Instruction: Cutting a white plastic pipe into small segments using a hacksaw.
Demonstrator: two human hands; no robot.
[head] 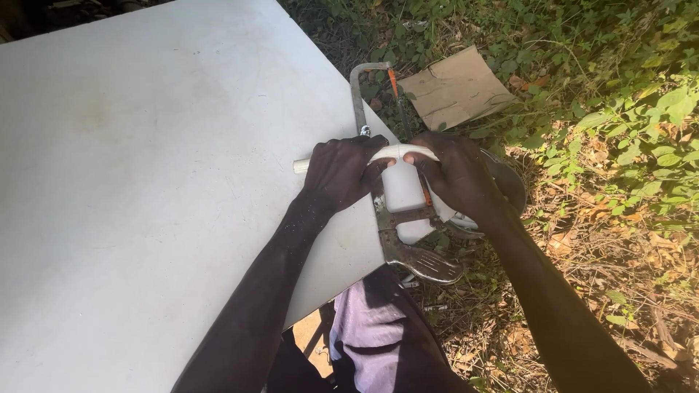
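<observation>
**Two hands on a white pipe at the desk corner**

Nearest the camera is a lilac cloth [364,342] over the person's lap, in shade below the desk edge. Above it the forearms reach forward to the corner of a large white desk [131,182], a flat sunlit board that fills the left of the view.

The left hand [342,175] is wrapped around a white pipe [397,152], its grip pressed closed around the pipe where it lies over the desk corner. The right hand [455,175] grasps the same pipe just beside it, fingers curled over the top, its grip also closed on the pipe. The pipe's free end [300,166] sticks out to the left onto the desk.

Under the hands lies a hacksaw [397,225] with a metal frame and grey handle, running along the desk edge; its far end reaches into the weeds. A pale block-shaped piece [403,191] sits inside the frame below the pipe; whether it is a container cannot be told.

Beyond the desk the ground is green weeds, dry leaves and straw, with a scrap of brown cardboard [455,87] lying near the saw's far end.
</observation>
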